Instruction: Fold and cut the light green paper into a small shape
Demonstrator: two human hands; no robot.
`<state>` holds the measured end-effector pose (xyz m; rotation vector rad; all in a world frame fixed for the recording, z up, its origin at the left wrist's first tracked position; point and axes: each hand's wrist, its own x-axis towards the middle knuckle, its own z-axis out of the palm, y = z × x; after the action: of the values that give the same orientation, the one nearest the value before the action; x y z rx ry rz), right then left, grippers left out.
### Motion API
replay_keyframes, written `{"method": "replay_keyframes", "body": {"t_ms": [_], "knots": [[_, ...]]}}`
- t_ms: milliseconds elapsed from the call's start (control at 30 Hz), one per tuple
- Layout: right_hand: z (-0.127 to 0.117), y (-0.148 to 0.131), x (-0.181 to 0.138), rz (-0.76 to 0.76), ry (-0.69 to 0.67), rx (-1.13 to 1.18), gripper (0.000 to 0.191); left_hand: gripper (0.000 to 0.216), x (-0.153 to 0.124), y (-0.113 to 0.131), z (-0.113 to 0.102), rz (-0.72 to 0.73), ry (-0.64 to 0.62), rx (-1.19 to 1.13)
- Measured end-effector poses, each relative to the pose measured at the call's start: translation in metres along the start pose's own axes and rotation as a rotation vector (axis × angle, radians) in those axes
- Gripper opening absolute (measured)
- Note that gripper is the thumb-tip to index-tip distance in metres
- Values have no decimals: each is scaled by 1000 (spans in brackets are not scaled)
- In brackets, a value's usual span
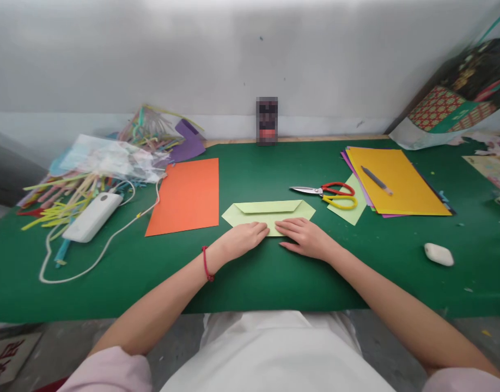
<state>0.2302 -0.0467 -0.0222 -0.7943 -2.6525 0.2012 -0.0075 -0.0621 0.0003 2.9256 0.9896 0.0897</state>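
A light green sheet of paper point(270, 212), partly folded with its top edge turned down and its corners angled, lies on the green table point(274, 272) in front of me. My left hand point(244, 239) rests on its lower left part with the fingers curled and pressed down. My right hand point(305, 237) lies flat on its lower right part, fingers stretched out and together. A red string band circles my left wrist.
An orange sheet point(187, 196) lies to the left. Scissors with red and yellow handles point(329, 195) lie to the right, beside a stack of coloured paper point(397, 182) with a pen point(376, 181) on it. A white power bank point(92, 216) with cable, paper strips point(70, 201), an eraser point(438, 254).
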Motion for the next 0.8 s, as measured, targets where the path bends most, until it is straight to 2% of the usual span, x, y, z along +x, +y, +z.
{"method": "replay_keyframes", "body": {"t_ms": [100,267,433,567,700,800], "knots": [[-1,-1,-4,50,18,-3,32,28,-4,-4,6,-9,82,0],[-7,-1,-4,99,42,86,34,25,-10,0,10,-104,245,-42],[-18,1,-8,91,12,263,30,27,-8,13,5,-72,261,-40],[-17,4,-12,158,11,335,26,29,-7,17,6,-64,295,-116],[-13,3,-10,297,28,447,23,30,-12,18,10,-184,323,-282],[-15,1,-6,451,6,544,23,28,-11,18,9,-326,289,-374]]}}
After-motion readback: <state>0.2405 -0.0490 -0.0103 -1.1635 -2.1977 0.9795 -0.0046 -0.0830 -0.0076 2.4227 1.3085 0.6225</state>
